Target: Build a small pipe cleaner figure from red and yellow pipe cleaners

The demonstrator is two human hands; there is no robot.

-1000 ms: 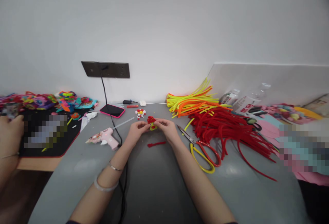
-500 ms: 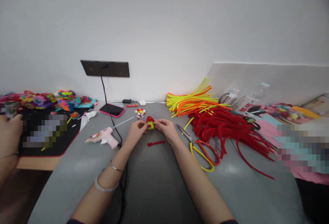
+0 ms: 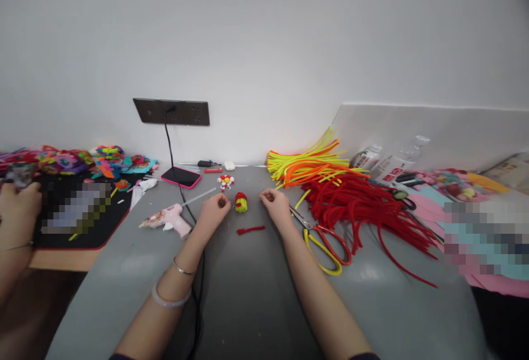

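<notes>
Head view: a small red and yellow figure is seen standing alone on the grey table, between the two hands and touched by neither of them. The left hand is placed just to the left of the figure, with the fingers curled inward into a loose fist; nothing can be seen held in it. The right hand is placed just to the right of the figure, also with curled fingers, and whether something thin is pinched in it cannot be told. A short red piece is laid on the table slightly nearer to the person than both hands, between the wrists. A pink glue gun is found to the left of the left hand, and scissors with yellow and red handles are found just beside the right hand, on its right. Behind the scissors, a heap of red pipe cleaners is spread.
</notes>
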